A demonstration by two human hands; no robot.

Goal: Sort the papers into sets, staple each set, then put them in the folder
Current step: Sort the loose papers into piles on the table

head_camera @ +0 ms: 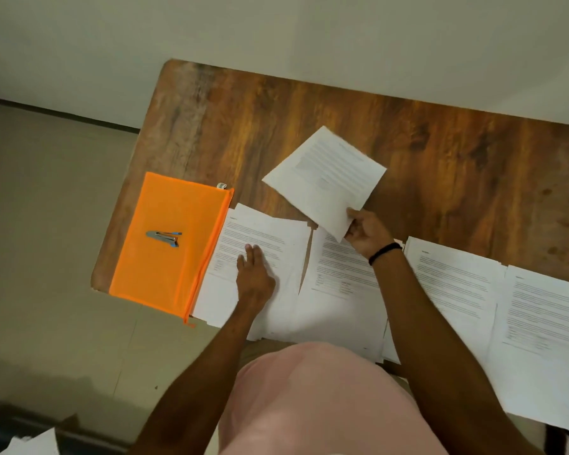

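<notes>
Wooden table [309, 110] against a pale wall [276, 27], viewed from above.

- Right hand [368, 233]: thumb and fingers pinching the near corner of a printed sheet [326, 178], held tilted above the tabletop; one page or several, cannot tell. Black band [385, 252] on the wrist.
- Left hand [255, 277]: flat, fingers straight and close together, pressing on the leftmost pile [276, 231] of printed pages.
- Second pile [335, 280]: just beside the first, below the right hand.
- Third pile [457, 290] and fourth pile [546, 323]: further right, side by side along the near edge, partly overhanging it.
- Orange zip folder [165, 224]: at the table's left end, lying flat, zip edge touching the leftmost pile.
- Stapler [163, 238]: small, grey with blue parts, lying on the folder.
- Pink garment [309, 405]: bottom centre.
- Beige tiled floor [46, 224]: left of the table.
</notes>
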